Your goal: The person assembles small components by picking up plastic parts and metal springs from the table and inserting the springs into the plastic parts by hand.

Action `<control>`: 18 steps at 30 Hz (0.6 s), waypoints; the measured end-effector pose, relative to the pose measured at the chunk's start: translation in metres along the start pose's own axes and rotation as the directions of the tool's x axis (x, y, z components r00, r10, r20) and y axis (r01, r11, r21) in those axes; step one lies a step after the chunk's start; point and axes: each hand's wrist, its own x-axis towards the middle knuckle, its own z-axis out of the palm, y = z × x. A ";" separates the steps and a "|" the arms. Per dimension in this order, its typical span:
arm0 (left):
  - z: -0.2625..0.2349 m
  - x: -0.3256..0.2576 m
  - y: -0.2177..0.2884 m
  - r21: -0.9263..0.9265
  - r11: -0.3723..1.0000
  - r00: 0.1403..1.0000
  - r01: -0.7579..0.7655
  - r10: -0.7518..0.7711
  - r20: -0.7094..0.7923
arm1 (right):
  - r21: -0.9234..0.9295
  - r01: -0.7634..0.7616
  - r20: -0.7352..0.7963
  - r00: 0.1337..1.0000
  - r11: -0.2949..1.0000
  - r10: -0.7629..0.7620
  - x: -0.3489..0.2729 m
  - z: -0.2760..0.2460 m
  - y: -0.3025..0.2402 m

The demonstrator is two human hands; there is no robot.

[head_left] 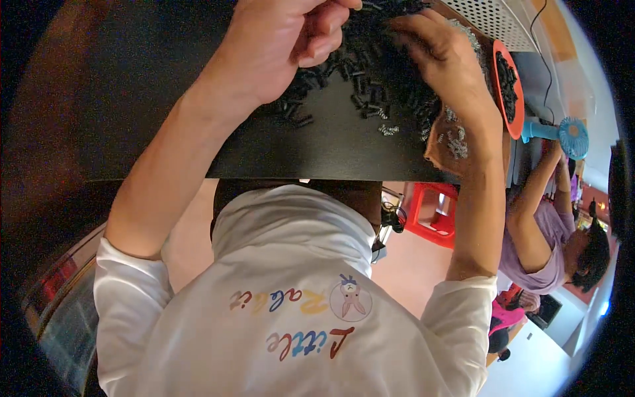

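Observation:
My left hand [301,33] is at the top edge above the dark table [317,149], its fingers curled in; what they hold, if anything, is hidden. My right hand [450,59] reaches over a scattered heap of small black cylindrical pieces [360,66], with its fingertips smeared by motion. Small silvery coil springs [388,130] lie near the heap's close edge. More springs [456,142] rest on a brown piece [433,149], which looks like cardboard, beside my right wrist.
Right of my right hand, a red-orange dish [516,129] holds more black pieces, near a blue handheld fan [573,137]. A white perforated tray [493,20] stands at the far right. Below the table is a red stool [411,218]. Another person [539,231] sits at the right.

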 end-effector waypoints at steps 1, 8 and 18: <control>-0.003 0.000 -0.003 -0.014 0.999 0.997 -0.034 0.035 0.074 | -0.002 -0.001 0.003 1.000 1.000 0.001 -0.003 -0.001 0.000; 0.004 -0.003 0.004 -0.002 1.000 1.000 -0.009 0.009 0.001 | -0.043 -0.014 0.032 0.999 0.999 0.015 -0.010 -0.002 -0.002; 0.005 -0.005 0.005 0.014 1.000 0.999 0.002 -0.002 -0.032 | 0.075 -0.003 0.039 0.999 0.997 0.000 -0.011 -0.002 -0.020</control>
